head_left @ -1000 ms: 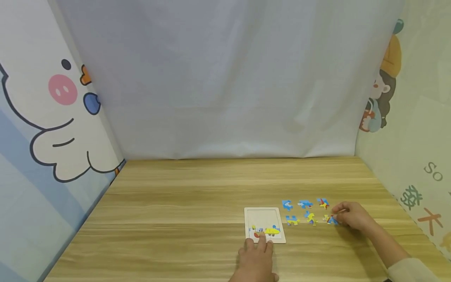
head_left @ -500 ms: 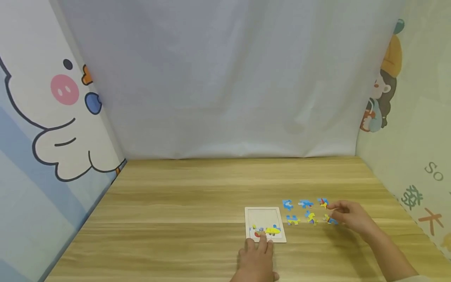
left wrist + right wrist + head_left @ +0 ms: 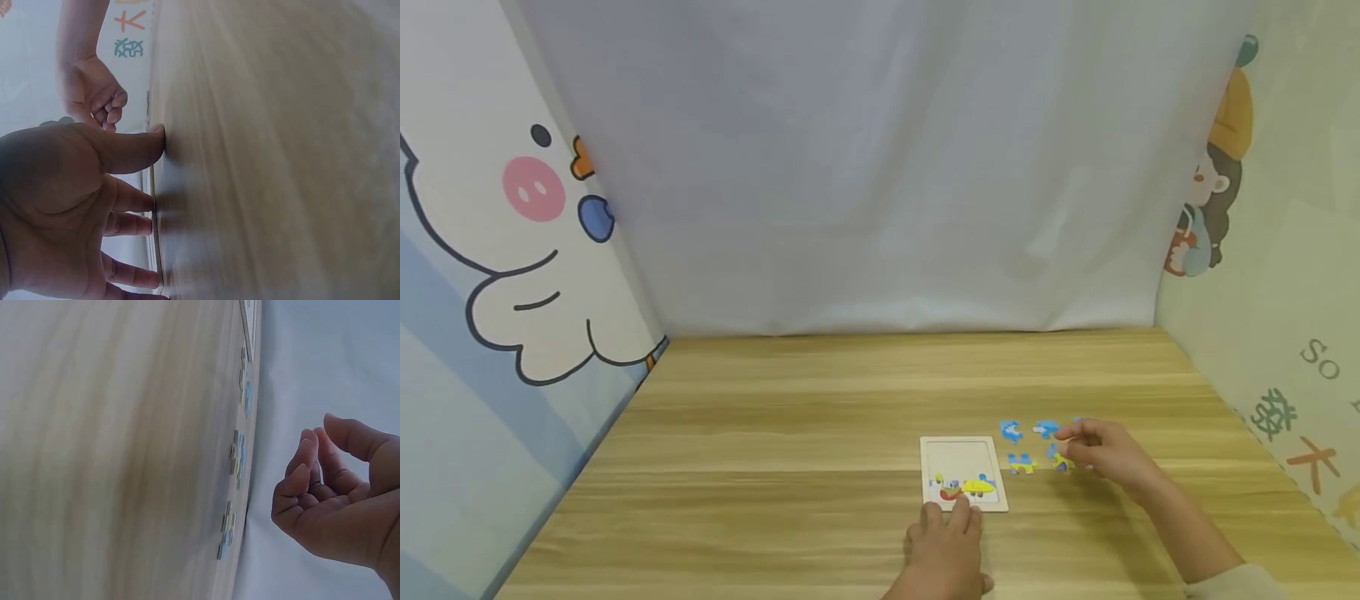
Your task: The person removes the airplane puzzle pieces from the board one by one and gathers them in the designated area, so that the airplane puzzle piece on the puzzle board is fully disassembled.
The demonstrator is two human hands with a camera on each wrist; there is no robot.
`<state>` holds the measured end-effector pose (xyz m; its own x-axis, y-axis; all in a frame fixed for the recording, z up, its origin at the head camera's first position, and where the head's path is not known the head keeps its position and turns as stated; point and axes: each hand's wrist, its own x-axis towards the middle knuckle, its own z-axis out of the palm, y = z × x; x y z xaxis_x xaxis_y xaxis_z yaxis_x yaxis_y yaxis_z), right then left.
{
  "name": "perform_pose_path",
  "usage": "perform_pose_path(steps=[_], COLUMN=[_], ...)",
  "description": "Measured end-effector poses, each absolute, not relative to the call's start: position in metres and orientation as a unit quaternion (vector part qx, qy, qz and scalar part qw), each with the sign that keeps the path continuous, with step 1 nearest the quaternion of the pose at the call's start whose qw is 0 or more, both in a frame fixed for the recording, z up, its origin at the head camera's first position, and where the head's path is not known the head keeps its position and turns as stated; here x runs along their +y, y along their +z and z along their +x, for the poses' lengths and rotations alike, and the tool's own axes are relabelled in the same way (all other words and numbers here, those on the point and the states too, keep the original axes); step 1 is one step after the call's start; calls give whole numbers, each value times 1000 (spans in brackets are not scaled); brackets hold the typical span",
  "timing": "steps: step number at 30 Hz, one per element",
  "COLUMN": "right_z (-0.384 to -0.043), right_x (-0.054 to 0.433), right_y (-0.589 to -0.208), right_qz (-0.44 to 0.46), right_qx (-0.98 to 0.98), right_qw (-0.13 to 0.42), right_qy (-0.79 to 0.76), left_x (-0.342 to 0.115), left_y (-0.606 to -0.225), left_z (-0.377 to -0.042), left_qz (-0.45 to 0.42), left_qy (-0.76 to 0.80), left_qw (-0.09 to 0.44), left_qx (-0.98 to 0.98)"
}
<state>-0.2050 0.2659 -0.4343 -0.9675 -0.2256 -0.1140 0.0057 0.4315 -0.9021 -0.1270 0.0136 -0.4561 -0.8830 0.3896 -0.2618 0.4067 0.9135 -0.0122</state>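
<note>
A pale square puzzle tray (image 3: 958, 446) lies on the table, its near strip filled with pieces showing a yellow shape (image 3: 978, 487) and a red one (image 3: 950, 494). My left hand (image 3: 946, 546) rests at the tray's near edge, fingers extended; the left wrist view has its fingertips at the tray's thin edge. Over the loose jigsaw pieces, my right hand (image 3: 1105, 454) hovers with loosely bent fingers. In the right wrist view that hand (image 3: 337, 494) is raised off the table, with nothing between thumb and fingers. It hides most of the rightmost pieces in the head view.
Right of the tray lie a blue piece (image 3: 1011, 431), another blue one (image 3: 1047, 429), a blue-yellow piece (image 3: 1022, 464) and a yellow one (image 3: 1060, 461). A white cloth (image 3: 880, 208) hangs behind the wooden table (image 3: 760, 467). Printed panels stand at left (image 3: 550, 317) and right (image 3: 1285, 333).
My right hand has moved left from the rightmost pieces to over the middle ones. The left hand stays at the tray's near edge, its fingertips slightly lower on the filled strip.
</note>
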Motion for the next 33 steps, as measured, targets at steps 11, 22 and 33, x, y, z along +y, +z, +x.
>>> perform_pose_path(steps=[11, 22, 33], right_z=[-219, -234, -242], right_x=[231, 202, 175], right_y=[-436, -442, -453], right_qz=[-98, -142, -182], right_qx=[834, 815, 802], right_qw=[129, 155, 193], right_qy=[-527, -540, -536], left_x=[15, 20, 16], left_y=[-453, -455, -456], left_z=[-128, -128, -127], left_qz=[200, 181, 176], left_qy=[-22, -11, 5], left_qw=[122, 140, 151], left_qx=[972, 973, 973])
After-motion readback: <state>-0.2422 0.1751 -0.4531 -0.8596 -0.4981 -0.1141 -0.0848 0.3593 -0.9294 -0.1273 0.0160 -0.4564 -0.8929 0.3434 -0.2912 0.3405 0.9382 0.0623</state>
